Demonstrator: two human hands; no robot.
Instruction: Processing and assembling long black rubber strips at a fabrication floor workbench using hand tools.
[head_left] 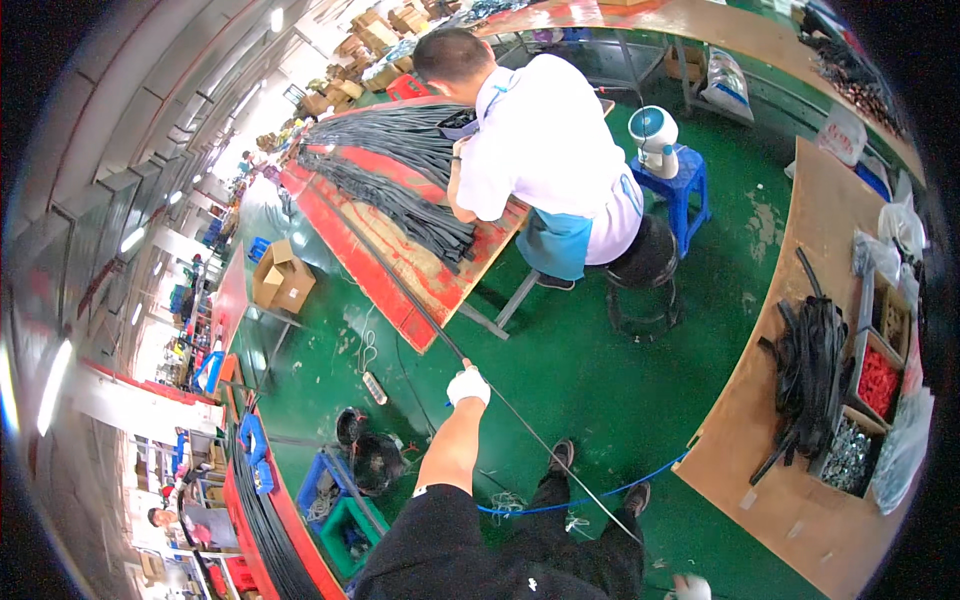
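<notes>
Left hand (468, 387), fingers closed round the thin rod (525, 419): best kept straight, I'd say! Right hand (690, 588), fingers: can't tell.

Red tbl (413, 326) w/ bundled blk strips (400, 206) on top.

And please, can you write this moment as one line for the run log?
Left hand: closed on thin rod | Right hand: at lower edge, grip unclear | Nearby: red table, seated co-worker

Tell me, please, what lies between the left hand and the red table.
Head view: a dark strip runs from left hand to table, over green floor.
</notes>
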